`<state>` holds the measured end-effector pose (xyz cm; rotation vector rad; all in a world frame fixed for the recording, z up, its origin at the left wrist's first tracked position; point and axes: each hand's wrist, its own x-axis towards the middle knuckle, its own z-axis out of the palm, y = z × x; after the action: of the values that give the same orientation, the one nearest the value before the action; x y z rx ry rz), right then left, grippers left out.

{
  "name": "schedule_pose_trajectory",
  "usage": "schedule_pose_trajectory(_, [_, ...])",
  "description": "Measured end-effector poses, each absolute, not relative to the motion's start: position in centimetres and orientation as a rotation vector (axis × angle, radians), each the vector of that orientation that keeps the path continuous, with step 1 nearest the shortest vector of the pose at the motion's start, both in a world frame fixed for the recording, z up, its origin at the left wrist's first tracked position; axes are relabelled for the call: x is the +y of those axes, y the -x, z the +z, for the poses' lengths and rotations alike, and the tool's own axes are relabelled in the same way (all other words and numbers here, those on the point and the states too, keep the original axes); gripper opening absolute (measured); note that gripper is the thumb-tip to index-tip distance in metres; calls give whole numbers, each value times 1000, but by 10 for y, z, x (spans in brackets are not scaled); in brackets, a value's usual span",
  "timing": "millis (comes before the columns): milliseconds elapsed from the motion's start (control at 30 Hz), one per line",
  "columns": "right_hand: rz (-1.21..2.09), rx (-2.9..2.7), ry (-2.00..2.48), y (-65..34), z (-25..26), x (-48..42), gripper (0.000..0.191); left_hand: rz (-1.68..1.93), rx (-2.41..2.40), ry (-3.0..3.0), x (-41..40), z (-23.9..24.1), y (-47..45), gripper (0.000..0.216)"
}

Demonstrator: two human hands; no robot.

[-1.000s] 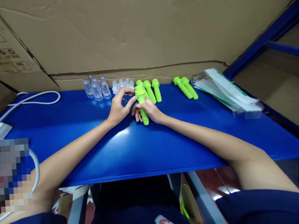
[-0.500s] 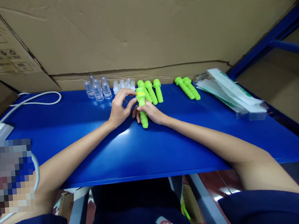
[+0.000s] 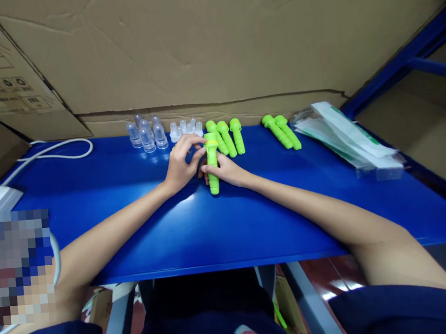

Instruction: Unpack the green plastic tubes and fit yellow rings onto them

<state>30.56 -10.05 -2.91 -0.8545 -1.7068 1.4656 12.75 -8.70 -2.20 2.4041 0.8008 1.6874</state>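
Note:
A bright green flashlight-shaped tube (image 3: 214,180) with a ribbed body and a yellow ring under its wide head is held over the blue table. My right hand (image 3: 229,169) is closed around its body, with the thumb across the front. At the head, the thumb and forefinger of my left hand (image 3: 182,162) pinch around the yellow ring, their tips partly hidden by the tube. Just behind lie three similar green tubes (image 3: 237,136), side by side. Two more green tubes (image 3: 282,131) rest further right.
Several clear plastic bottle-shaped caps (image 3: 147,139) stand at the back left, beside several smaller clear pieces (image 3: 183,125). Plastic-wrapped white and green packages (image 3: 353,131) lie on the right. A white cable (image 3: 63,157) and a white device (image 3: 1,197) are at the left. Cardboard (image 3: 198,45) walls the back.
The green tube has turned slightly and now stands straighter in my view. Both hands keep nearly the same grip, and the view has shifted a little.

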Motion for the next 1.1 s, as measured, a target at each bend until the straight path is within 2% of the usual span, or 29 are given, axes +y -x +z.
schedule_pose_trajectory(633, [1383,-1744,867,-303,-30,-102,38,1663,823,-2364,-85,-24,-128,28])
schedule_pose_trajectory(767, [1298,-1743,887,-303,-29,-104,37,1649,838,-2362,-85,-25,-129,31])
schedule_pose_trajectory(933, [1111,-1795,924,-304,-29,-107,24,1674,723,-2367,-88,-21,-129,25])
schedule_pose_trajectory(1100, [1040,-1771,915,-304,-31,-106,24,1658,711,-2352,-90,-18,-129,24])
